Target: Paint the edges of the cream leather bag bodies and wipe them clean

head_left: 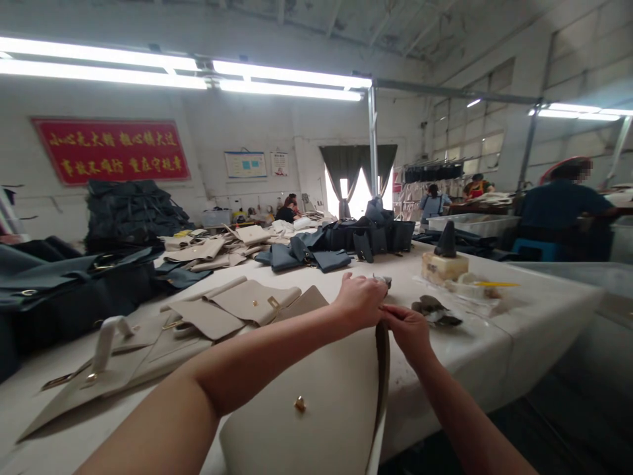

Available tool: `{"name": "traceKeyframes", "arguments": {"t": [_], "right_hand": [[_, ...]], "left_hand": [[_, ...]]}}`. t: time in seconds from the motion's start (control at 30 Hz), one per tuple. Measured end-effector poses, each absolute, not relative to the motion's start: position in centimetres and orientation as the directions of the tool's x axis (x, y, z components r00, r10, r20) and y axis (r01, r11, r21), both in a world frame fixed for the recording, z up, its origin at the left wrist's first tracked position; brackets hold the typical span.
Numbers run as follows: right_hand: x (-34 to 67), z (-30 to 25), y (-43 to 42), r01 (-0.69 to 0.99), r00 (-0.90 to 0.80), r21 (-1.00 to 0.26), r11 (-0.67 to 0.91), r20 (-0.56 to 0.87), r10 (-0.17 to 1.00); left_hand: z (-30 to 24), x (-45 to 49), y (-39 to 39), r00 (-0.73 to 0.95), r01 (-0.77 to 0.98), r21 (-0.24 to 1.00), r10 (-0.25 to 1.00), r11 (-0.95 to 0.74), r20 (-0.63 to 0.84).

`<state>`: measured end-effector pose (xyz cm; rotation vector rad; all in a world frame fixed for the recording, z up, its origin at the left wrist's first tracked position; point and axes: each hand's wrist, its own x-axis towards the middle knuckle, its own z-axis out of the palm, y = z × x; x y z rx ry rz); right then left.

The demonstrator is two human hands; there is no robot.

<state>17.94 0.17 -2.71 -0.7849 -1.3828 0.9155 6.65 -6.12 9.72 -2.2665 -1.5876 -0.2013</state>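
Note:
A cream handbag [316, 376] stands tilted in front of me at the table's near side, with a small gold clasp [299, 404] on its front. My left hand [362, 301] is closed at the bag's upper corner. A small greyish metal piece [384, 282] shows beyond its fingers; what it belongs to is hidden. My right hand [409, 330] pinches the top of the bag's dark side edge, its fingertips close to the left hand.
Cream bag parts [198, 323] lie to the left, dark blue bags [366, 237] behind. On the right are a grey cloth [435, 310] and a pale block [445, 267] bearing a dark cone. A yellow stick [497, 284] lies nearby. A co-worker [564, 204] is at far right.

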Motion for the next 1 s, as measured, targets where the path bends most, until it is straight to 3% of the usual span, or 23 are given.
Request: {"name": "traceKeyframes", "arguments": {"t": [0.13,0.37,0.43,0.67,1.0], "right_hand": [[18.1,-2.8,-0.6,-0.093,-0.028,-0.886,0.455,0.459,0.888],[18.1,-3.3,-1.4,-0.085,0.000,-0.881,0.466,0.467,0.884],[18.1,-3.4,-1.7,-0.071,0.008,-0.881,0.468,0.469,0.883],[17.7,-3.2,-3.1,-0.010,0.048,-0.861,0.508,0.507,0.861],[16.9,-2.7,-4.4,0.054,0.054,-0.798,0.600,0.602,0.796]], "left_hand": [[7.7,6.8,-6.0,0.326,0.945,-0.155,0.860,-0.288,0.391],[5.9,6.6,-6.0,0.106,0.979,0.106,0.879,-0.175,0.465],[5.7,6.3,-6.2,0.111,0.975,0.113,0.862,-0.190,0.495],[5.0,5.9,-8.2,0.219,0.973,-0.058,0.811,-0.224,0.542],[4.6,6.0,-8.7,-0.061,0.972,0.230,0.885,-0.053,0.462]]}}
